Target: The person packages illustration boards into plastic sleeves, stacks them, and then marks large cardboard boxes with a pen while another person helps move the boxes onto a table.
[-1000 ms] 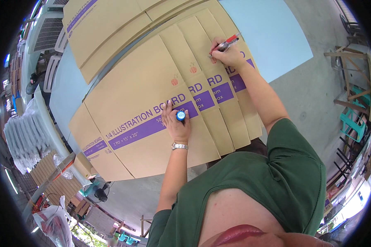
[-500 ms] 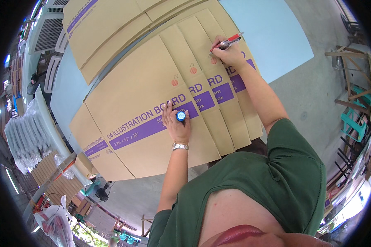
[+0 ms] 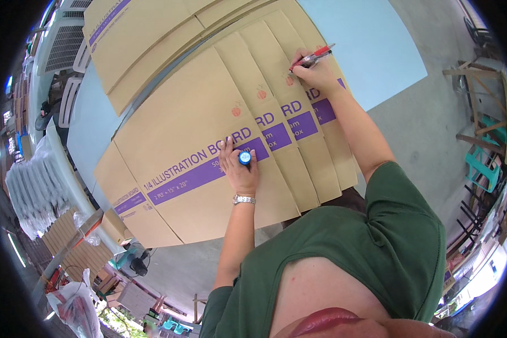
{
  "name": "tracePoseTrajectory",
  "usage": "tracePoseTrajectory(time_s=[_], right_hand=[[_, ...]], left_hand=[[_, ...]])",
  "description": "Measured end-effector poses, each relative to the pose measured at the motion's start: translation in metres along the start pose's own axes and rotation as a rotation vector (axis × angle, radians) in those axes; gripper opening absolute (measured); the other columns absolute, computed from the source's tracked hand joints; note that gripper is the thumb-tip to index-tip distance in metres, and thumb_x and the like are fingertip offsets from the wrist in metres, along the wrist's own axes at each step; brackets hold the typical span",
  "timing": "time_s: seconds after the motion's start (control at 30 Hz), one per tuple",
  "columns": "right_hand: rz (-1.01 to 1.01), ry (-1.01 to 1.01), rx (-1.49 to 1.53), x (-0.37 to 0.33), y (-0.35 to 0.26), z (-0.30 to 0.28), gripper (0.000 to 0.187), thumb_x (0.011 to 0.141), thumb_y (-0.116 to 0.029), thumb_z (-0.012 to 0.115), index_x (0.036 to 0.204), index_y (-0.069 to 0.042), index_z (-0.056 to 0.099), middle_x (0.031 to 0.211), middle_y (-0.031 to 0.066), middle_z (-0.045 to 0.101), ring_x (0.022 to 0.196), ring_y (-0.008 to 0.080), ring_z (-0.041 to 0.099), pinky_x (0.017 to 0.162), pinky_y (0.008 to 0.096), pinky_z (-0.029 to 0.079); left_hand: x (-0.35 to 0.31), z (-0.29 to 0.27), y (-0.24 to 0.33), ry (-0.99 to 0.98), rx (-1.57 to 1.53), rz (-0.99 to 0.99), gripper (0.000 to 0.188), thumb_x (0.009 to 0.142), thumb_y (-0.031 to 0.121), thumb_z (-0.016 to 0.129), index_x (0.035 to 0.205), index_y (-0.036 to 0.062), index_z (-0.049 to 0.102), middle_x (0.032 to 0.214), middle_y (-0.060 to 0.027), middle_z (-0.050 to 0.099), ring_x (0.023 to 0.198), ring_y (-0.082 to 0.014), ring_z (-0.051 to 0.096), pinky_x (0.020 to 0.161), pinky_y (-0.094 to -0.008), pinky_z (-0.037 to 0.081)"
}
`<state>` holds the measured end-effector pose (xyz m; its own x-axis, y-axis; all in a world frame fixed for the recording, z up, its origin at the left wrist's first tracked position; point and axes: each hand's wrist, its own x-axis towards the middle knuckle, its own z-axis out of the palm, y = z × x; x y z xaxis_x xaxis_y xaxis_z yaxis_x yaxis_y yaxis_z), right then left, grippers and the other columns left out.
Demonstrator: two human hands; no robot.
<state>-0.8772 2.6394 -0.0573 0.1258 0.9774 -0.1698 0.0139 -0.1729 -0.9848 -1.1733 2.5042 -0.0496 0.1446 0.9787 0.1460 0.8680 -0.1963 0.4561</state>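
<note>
Flat brown cardboard cartons point(image 3: 188, 107) with purple bands and lettering lie overlapped like a fan in front of me. My left hand point(image 3: 243, 179) rests on the nearest carton, its fingers around a small blue cylinder point(image 3: 244, 158) seen end-on, with a pale round top. At the far right of the fan, my right hand point(image 3: 320, 78) grips a red pen point(image 3: 324, 50). Its tip is at the carton just above a red round mark point(image 3: 289, 81). Similar red marks show on the neighbouring cartons. A dark strip runs along the pen; whether it is a second pen I cannot tell.
More flat cartons point(image 3: 146, 50) are stacked beyond the fan. A light blue tabletop point(image 3: 372, 50) extends to the right. Plastic-wrapped bundles point(image 3: 36, 188) stand at the left, near a fan point(image 3: 134, 260). A wooden frame point(image 3: 504, 107) and green stool point(image 3: 483, 169) are at the right.
My right hand and pen tip have shifted slightly right relative to the red mark. The left hand keeps its place with the blue cylinder. The whole view has drifted a little.
</note>
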Motion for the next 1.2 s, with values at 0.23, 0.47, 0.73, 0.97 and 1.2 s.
tracePoseTrajectory(time_s=[0.23, 0.47, 0.73, 0.97, 1.2], right_hand=[[0.056, -0.047, 0.172, 0.000, -0.001, 0.003, 0.005, 0.072, 0.001, 0.060, 0.072, 0.001, 0.054, 0.063, 0.0046, 0.057, 0.055, 0.0136, 0.062, 0.053, 0.0269, 0.047], [-0.086, 0.091, -0.039, 0.005, 0.004, 0.003, 0.008, 0.069, -0.005, 0.064, 0.070, -0.001, 0.056, 0.063, 0.0001, 0.056, 0.057, 0.0071, 0.050, 0.054, 0.0239, 0.041], [-0.030, 0.069, 0.025, 0.005, 0.023, 0.001, 0.008, 0.069, -0.007, 0.064, 0.070, -0.003, 0.057, 0.061, -0.0013, 0.052, 0.058, 0.0058, 0.048, 0.053, 0.0240, 0.039], [-0.096, 0.141, -0.045, 0.006, 0.017, 0.002, 0.009, 0.069, -0.009, 0.064, 0.068, -0.004, 0.057, 0.059, -0.0012, 0.053, 0.056, 0.0062, 0.049, 0.052, 0.0247, 0.038], [-0.132, 0.156, -0.126, 0.003, 0.013, 0.001, 0.009, 0.069, -0.010, 0.064, 0.069, -0.004, 0.058, 0.059, -0.0004, 0.054, 0.057, 0.0068, 0.050, 0.052, 0.0248, 0.039]], left_hand=[[-0.001, 0.003, -0.001, 0.005, 0.015, 0.003, 0.030, 0.084, 0.022, 0.067, 0.100, 0.0066, 0.047, 0.139, -0.0156, 0.048, 0.133, -0.0374, 0.036, 0.110, -0.0486, 0.024], [-0.002, 0.003, -0.001, -0.003, 0.026, -0.005, 0.031, 0.085, 0.026, 0.066, 0.099, 0.0078, 0.046, 0.139, -0.0152, 0.047, 0.134, -0.0371, 0.035, 0.111, -0.0496, 0.023], [-0.003, 0.005, -0.001, -0.011, 0.016, -0.012, 0.031, 0.085, 0.027, 0.066, 0.099, 0.0083, 0.046, 0.139, -0.0153, 0.047, 0.134, -0.0373, 0.035, 0.111, -0.0502, 0.023], [-0.003, 0.004, -0.003, -0.003, 0.022, -0.006, 0.031, 0.084, 0.025, 0.067, 0.098, 0.0076, 0.046, 0.138, -0.0162, 0.047, 0.134, -0.0378, 0.035, 0.111, -0.0504, 0.023], [-0.002, 0.005, -0.002, -0.003, 0.017, -0.006, 0.030, 0.084, 0.025, 0.067, 0.097, 0.0076, 0.046, 0.138, -0.0159, 0.047, 0.134, -0.0378, 0.035, 0.111, -0.0500, 0.023]])
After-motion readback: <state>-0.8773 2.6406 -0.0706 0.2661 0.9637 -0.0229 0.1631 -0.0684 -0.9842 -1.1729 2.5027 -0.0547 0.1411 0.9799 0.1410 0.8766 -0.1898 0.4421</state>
